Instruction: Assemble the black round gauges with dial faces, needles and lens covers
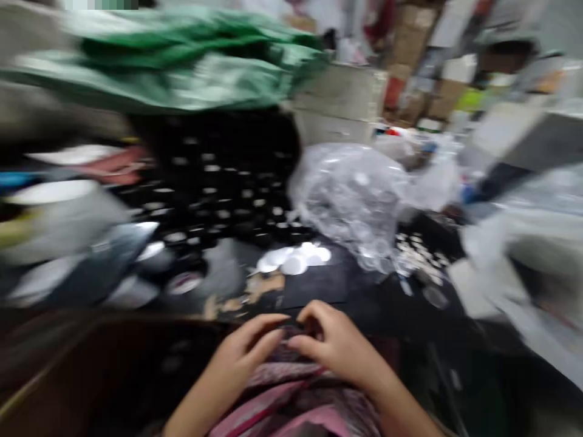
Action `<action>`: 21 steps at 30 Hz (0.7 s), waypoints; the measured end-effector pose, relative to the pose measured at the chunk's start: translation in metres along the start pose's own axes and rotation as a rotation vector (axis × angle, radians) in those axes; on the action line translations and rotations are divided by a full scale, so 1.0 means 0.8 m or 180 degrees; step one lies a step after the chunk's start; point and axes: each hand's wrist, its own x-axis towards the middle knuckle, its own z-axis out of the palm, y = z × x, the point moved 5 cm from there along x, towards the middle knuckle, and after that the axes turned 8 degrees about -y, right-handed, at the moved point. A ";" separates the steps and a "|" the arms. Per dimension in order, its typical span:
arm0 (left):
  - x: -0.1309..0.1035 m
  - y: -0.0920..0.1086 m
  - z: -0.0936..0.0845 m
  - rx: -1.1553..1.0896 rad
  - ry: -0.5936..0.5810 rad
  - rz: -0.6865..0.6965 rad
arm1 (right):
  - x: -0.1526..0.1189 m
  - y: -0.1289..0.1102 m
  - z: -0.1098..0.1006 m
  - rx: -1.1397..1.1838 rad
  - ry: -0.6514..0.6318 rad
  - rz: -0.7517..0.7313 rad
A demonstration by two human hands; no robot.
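Note:
My left hand [248, 349] and my right hand [334, 346] are close together in front of my body, at the table's near edge. The fingers of each are curled, with thumb and forefinger facing those of the other hand. Something small and dark appears between the fingertips, but blur hides what it is. Patterned pink cloth [291, 394] lies below the hands. Just beyond them is a flat dark square piece [314, 285]. Shiny white round discs [294, 261] lie behind it, with torn brown scraps [264, 285] to their left.
A clear plastic bag of round transparent pieces [350, 194] rests right of centre. Many small pale pieces dot the black surface [209, 182] under a green sack [195, 67]. White containers [68, 212] stand at left, crumpled clear plastic [523, 255] at right. Boxes fill the background.

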 end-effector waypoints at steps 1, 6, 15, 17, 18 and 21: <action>-0.007 0.004 -0.003 -0.0077 0.0061 -0.0071 | 0.007 0.001 0.007 0.0094 -0.0181 0.0015; -0.025 0.011 -0.022 -0.0524 0.0680 -0.0044 | 0.042 -0.009 0.033 0.1110 -0.0085 -0.0112; -0.041 0.010 -0.058 -0.0610 0.0529 0.0136 | 0.049 -0.040 0.050 0.0109 -0.0306 -0.0365; -0.047 0.003 -0.058 -0.0655 0.0588 0.0112 | 0.048 -0.049 0.052 -0.0003 -0.0302 -0.0442; -0.049 -0.002 -0.055 -0.0713 0.0663 0.0088 | 0.047 -0.054 0.054 -0.0022 -0.0249 -0.0482; -0.055 -0.020 -0.043 -0.0851 0.0999 0.0050 | 0.042 -0.064 0.060 -0.0056 -0.0005 -0.0678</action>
